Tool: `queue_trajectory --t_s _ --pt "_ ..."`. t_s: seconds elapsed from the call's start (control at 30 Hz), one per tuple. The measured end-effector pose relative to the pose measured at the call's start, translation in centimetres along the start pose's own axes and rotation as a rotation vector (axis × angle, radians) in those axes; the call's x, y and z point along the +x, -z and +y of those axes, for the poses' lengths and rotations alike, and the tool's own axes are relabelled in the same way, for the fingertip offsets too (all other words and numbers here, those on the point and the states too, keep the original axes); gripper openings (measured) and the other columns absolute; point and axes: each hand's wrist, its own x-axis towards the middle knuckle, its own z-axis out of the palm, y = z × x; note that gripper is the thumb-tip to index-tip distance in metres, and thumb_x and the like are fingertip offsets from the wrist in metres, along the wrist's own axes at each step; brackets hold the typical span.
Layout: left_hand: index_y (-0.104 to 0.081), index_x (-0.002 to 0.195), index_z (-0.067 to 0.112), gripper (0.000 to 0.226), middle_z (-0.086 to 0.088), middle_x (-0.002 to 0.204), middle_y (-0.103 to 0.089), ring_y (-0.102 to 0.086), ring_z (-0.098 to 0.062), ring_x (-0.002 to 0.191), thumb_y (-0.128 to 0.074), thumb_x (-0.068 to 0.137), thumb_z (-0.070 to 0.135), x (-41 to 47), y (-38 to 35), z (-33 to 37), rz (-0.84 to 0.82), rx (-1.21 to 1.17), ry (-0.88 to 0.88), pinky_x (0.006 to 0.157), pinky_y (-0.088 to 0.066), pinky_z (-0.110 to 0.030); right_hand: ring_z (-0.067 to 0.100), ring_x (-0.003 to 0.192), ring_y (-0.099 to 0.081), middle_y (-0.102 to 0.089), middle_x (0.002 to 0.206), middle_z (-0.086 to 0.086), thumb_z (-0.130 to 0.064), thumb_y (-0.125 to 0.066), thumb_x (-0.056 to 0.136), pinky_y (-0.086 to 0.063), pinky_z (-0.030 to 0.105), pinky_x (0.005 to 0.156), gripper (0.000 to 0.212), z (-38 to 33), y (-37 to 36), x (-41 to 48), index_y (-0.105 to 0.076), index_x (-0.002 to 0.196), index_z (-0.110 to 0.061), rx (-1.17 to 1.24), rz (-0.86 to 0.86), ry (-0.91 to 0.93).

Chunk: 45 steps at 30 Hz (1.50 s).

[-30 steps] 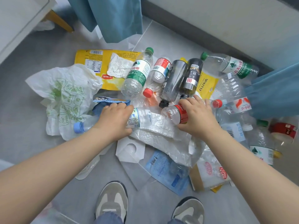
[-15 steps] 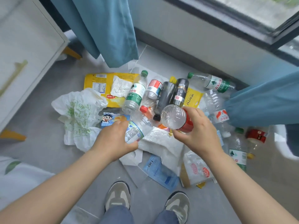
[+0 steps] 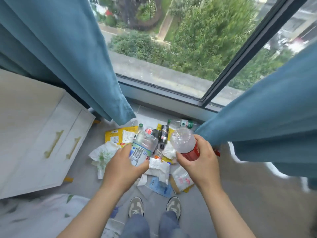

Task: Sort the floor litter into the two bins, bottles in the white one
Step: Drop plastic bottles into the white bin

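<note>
My left hand grips a clear bottle with a white and blue label, held up above the floor. My right hand grips a clear bottle with a red label, its base pointing away from me. Below both lies the litter pile: a dark bottle, a green-capped bottle near the window wall, a yellow snack bag, a white plastic bag with green print, a blue wrapper and a clear packet with red print. No bin is in view.
A white cabinet with gold handles stands at the left. Blue curtains hang at left and right of a window. White floral fabric lies at lower left. My shoes stand just short of the pile.
Both hands have lifted their bottles off the pile and raised them. My view has risen and tilted up, so the window and cabinet now show and the litter looks smaller.
</note>
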Motion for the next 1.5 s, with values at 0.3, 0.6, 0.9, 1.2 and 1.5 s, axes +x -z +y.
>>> queue_trajectory --t_s 0.3,0.6,0.9,1.2,1.5 --pt "-0.057 0.085 0.03 0.022 0.009 0.079 -0.066 -0.061 -0.003 0.073 -0.073 0.072 0.037 -7.9 14.3 16.0 0.109 -0.344 -0.196 0.064 -0.05 -0.028 0.001 0.096 -0.057 -0.06 0.109 -0.019 -0.045 -0.076 0.069 -0.042 0.009 0.067 0.053 -14.3 16.9 -4.6 -0.054 0.117 -0.039 0.234 0.271 -0.02" --pt "-0.059 0.089 0.039 0.029 0.015 0.083 -0.069 -0.064 0.001 0.072 -0.079 0.068 0.037 -14.9 24.6 32.4 0.065 -0.559 -0.705 0.059 -0.047 -0.008 0.007 0.09 -0.063 -0.067 0.095 -0.015 -0.049 -0.075 0.069 -0.051 0.023 0.072 0.036 -24.3 33.7 -9.6 -0.059 0.1 -0.037 0.41 0.602 0.13" --pt "-0.065 0.102 0.026 0.039 0.007 0.084 -0.073 -0.07 -0.011 0.073 -0.075 0.066 0.039 -23.5 23.8 45.5 -0.077 -0.683 -1.04 0.066 -0.06 -0.036 -0.001 0.081 -0.065 -0.069 0.089 -0.022 -0.027 -0.079 0.077 -0.048 0.009 0.068 0.03 -24.1 47.8 -16.5 -0.062 0.099 -0.037 0.48 0.865 0.23" --pt "-0.063 0.089 0.03 0.025 0.011 0.081 -0.07 -0.067 -0.006 0.072 -0.08 0.073 0.022 -34.5 15.3 55.9 -0.247 -0.661 -1.187 0.064 -0.054 -0.019 -0.003 0.086 -0.065 -0.068 0.092 -0.026 -0.034 -0.076 0.074 -0.051 0.016 0.072 0.033 -16.1 59.5 -24.9 -0.06 0.101 -0.042 0.428 1.098 0.185" --pt "-0.064 0.095 0.035 0.032 0.011 0.088 -0.073 -0.071 -0.011 0.081 -0.074 0.065 0.03 -42.7 10.2 64.1 -0.503 -0.727 -1.302 0.076 -0.059 -0.038 -0.007 0.082 -0.064 -0.067 0.09 -0.028 -0.035 -0.074 0.074 -0.048 0.006 0.063 0.033 -10.6 67.4 -31.7 -0.059 0.101 -0.043 0.377 1.312 0.112"
